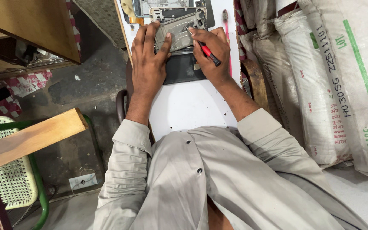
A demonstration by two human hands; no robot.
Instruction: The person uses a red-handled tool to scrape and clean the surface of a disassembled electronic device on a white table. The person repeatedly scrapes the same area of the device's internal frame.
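Head view: white board (pixel 192 106), grey concrete floor (pixel 86 85), stacked sacks (pixel 341 76).

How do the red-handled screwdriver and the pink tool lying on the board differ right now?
The red-handled screwdriver is gripped in the right hand, tilted, its tip on the metal frame that the left hand steadies; the pink tool lies untouched, flat on the white board. The screwdriver has a thick red-and-black handle; the pink tool is thinner and longer. Both are slim hand tools.
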